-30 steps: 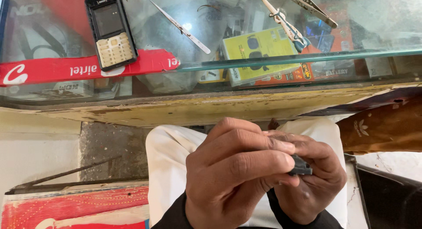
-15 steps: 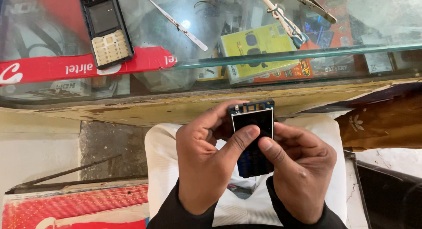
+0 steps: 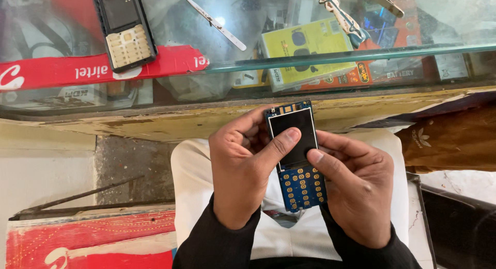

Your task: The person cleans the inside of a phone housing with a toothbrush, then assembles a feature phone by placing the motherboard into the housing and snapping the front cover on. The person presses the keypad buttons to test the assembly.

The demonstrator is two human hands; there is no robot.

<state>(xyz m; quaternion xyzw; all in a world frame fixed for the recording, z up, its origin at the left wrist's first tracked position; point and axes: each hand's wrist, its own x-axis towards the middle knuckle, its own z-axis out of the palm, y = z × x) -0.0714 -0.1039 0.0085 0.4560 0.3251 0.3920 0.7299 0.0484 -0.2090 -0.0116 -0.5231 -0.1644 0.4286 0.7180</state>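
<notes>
We see L hand [image 3: 243,171] & R hand [image 3: 356,189] both gripping a blue phone circuit board w/ dark screen [image 3: 295,155], thumbs pressed on the screen, over the lap in white trousers [image 3: 191,196]. Black phone casing w/ beige keypad [image 3: 124,28] lies on glass counter [image 3: 361,54], well apart.

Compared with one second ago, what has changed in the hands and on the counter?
The hands opened out: the blue phone circuit board with dark screen, earlier hidden inside closed fingers, now faces up between the left hand and the right hand, thumbs on the screen. The black phone housing and the metal tweezers on the glass counter stayed put.
</notes>
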